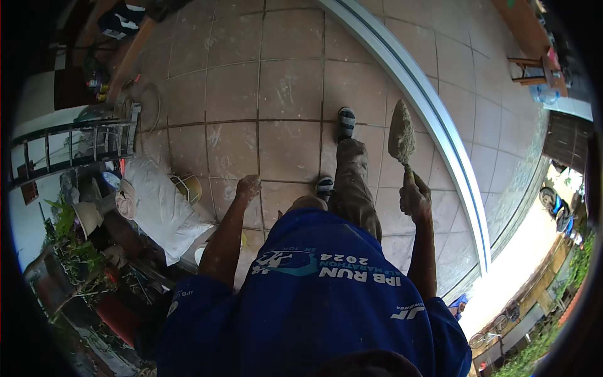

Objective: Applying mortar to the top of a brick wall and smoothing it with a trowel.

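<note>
One white sack (pixel 157 201) slumps at left; then the left hand (pixel 249 187), loosely curled, whether fully closed I cannot tell; well apart, the right hand (pixel 416 197) clamps the paste-smeared trowel (pixel 401 135), pointing far, left of the metal track (pixel 447 132).

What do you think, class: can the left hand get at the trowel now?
Probably yes: the left hand looks empty and nothing seems to block it, though the right hand holds the trowel and might need to let go.
</note>
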The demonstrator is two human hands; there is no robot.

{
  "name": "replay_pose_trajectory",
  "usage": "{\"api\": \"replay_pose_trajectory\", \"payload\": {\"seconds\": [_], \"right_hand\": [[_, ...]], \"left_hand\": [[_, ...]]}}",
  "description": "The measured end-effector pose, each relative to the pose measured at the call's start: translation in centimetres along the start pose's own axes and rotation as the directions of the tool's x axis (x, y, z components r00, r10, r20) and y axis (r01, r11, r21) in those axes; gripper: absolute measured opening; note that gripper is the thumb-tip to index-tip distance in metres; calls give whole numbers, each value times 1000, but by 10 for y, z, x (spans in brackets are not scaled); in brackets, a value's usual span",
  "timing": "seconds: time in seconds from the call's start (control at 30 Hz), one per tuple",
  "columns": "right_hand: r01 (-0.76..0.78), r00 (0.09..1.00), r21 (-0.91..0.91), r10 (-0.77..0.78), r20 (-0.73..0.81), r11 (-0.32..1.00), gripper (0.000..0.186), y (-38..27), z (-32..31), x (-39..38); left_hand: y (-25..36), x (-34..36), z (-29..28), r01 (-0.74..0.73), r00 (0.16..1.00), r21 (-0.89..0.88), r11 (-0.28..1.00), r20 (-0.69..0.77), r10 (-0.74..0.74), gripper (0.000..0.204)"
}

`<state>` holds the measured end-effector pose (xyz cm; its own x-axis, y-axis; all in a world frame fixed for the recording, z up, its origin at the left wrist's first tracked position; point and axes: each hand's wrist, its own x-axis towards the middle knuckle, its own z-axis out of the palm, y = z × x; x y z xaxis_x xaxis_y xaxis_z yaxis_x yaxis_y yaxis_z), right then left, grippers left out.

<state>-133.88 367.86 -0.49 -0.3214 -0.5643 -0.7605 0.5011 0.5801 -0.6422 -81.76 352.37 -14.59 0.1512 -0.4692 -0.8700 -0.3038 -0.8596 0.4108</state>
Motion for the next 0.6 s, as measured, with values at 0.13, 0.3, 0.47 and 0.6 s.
{"api": "replay_pose_trajectory", "payload": {"seconds": [0.13, 0.3, 0.47, 0.6], "right_hand": [[71, 977, -136, -41, 211, 988, 44, -110, 82, 95], [111, 933, -358, 26, 359, 927, 45, -237, 177, 212], [125, 877, -393, 84, 474, 911, 47, -339, 276, 315], [81, 835, -414, 165, 525, 907, 48, -420, 374, 378]], "left_hand": [[-30, 1, -63, -129, 991, -222, 966, 9, 134, 36], [38, -13, 7, 160, 952, -217, 963, -225, -208, 36], [97, 7, 68, 201, 932, -395, 896, -206, -299, 38], [104, 61, 71, -176, 944, 617, 767, -116, 310, 34]]}}
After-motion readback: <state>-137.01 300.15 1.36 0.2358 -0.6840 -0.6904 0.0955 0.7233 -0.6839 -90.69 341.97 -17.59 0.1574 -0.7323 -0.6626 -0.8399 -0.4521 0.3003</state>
